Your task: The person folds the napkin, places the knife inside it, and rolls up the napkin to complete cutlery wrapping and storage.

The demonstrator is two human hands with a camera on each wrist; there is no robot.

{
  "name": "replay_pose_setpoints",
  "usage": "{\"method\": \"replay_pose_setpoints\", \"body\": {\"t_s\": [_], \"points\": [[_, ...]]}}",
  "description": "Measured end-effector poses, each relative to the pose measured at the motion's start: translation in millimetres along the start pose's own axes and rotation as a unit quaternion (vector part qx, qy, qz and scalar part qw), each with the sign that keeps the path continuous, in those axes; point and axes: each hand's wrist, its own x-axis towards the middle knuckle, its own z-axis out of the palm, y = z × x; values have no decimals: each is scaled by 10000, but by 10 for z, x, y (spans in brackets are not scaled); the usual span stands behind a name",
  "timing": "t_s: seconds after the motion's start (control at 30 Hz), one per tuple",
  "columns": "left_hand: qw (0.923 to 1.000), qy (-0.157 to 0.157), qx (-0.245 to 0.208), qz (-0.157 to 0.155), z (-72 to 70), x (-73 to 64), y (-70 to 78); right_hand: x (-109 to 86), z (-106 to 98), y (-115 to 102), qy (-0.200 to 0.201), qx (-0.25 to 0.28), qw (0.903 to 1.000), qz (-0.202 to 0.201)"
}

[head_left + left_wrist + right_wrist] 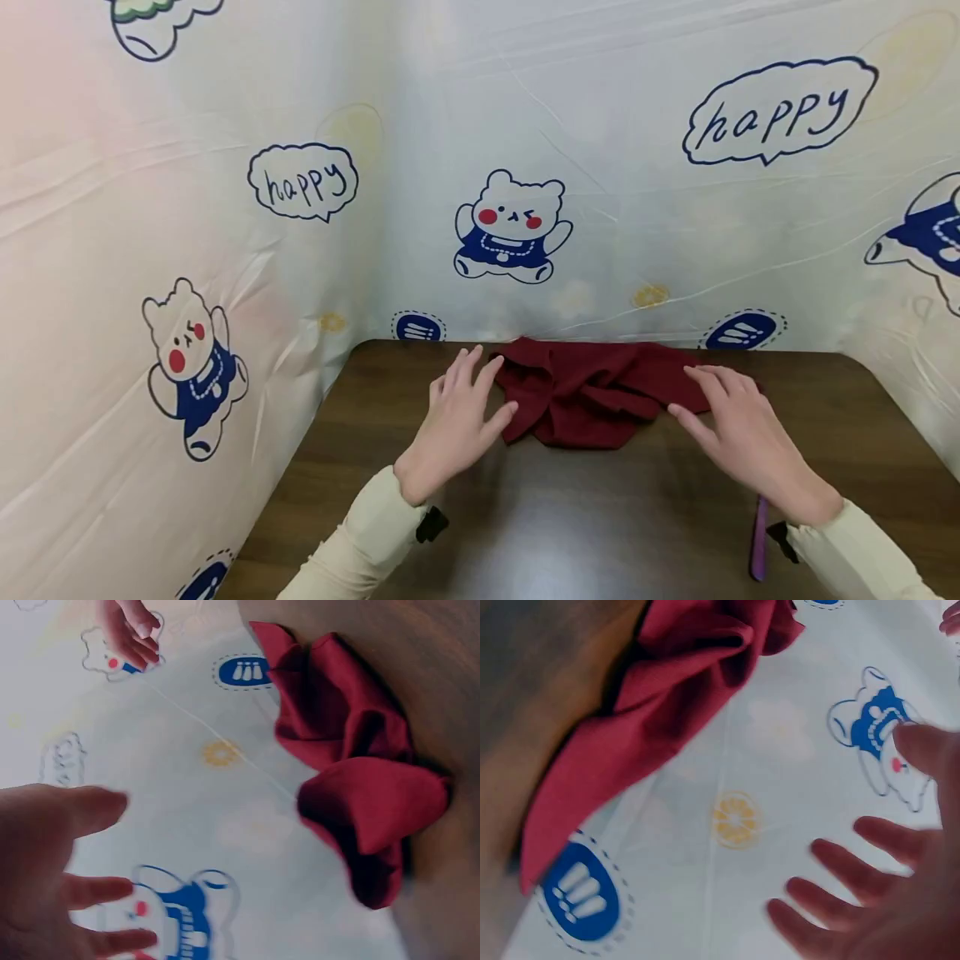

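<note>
A crumpled dark red cloth (577, 396) lies along the far edge of the brown table, its folds bunched in the middle. At its left end my left hand (457, 425) hovers with fingers spread, holding nothing. My right hand (742, 433) is held over the cloth's right end, fingers apart and nothing in them. Both wrist views show a gap between each hand and the cloth: the left wrist view has the cloth (360, 765) to the right of the fingers, the right wrist view has the cloth (652, 712) to the upper left.
A purple stick-like object (759, 542) lies on the table (555, 517) beneath the right wrist; part of it is hidden by the arm. White sheeting (637, 200) printed with bears and "happy" bubbles surrounds the table at the back and sides.
</note>
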Motion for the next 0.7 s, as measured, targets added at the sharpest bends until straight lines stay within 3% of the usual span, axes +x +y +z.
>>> {"method": "replay_pose_setpoints", "body": {"t_s": [0.07, 0.1, 0.17, 0.3, 0.4, 0.43, 0.47, 0.53, 0.6, 0.7], "points": [[9969, 219, -728, -185, 58, 91, -48, 39, 42, 42, 426, 70, 9991, 39], [9917, 303, -1198, -342, 94, 140, -73, 58, 57, 70, 568, 127, 9982, 124], [9717, 429, -2212, -716, 179, 239, -131, 85, 81, 120, 655, 248, 9965, 445], [9015, 155, -3998, -1647, 383, 374, -245, 122, 144, 213, 200, 602, 9912, 1160], [8513, -616, -4744, -2152, 565, 404, -320, 141, 246, 290, -440, 889, 9847, 1435], [8403, -929, -4834, -2270, 628, 402, -339, 146, 290, 321, -675, 951, 9823, 1467], [8360, -1229, -4804, -2350, 688, 396, -353, 149, 337, 348, -895, 1012, 9799, 1469], [8421, -1690, -4558, -2336, 799, 379, -372, 153, 436, 392, -1261, 1111, 9753, 1431], [8618, -1855, -4155, -2241, 882, 362, -371, 153, 533, 419, -1528, 1153, 9720, 1360], [8905, -1717, -3648, -2110, 952, 354, -347, 150, 646, 413, -1856, 1277, 9649, 1349]]}}
